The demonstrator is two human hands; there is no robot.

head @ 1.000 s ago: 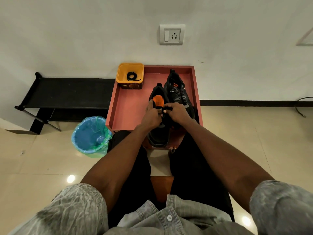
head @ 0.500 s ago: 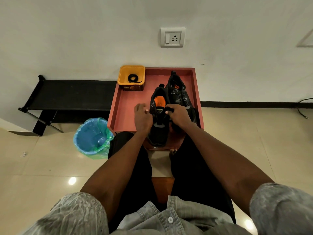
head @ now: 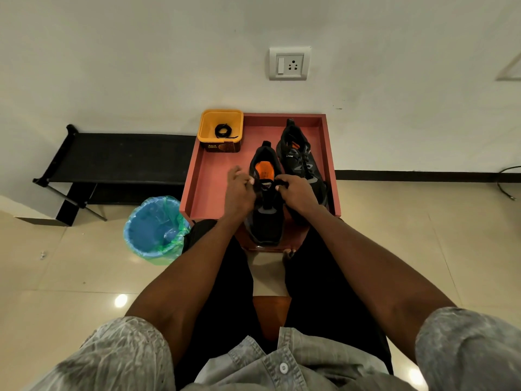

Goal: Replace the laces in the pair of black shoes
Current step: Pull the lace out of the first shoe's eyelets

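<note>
The near black shoe lies in the red tray, toe toward the person, its orange insole showing and its tongue bare of lacing. The left hand and right hand flank its throat, each seemingly pinching a dark lace end, though the lace itself is too small to confirm. Pulling both ends evenly should keep the lacing balanced. The second shoe just beside it is laced. A coiled lace sits in the yellow tub.

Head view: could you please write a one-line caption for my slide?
Seated person's left hand and right hand work a lace at the near black shoe on a red tray.
</note>
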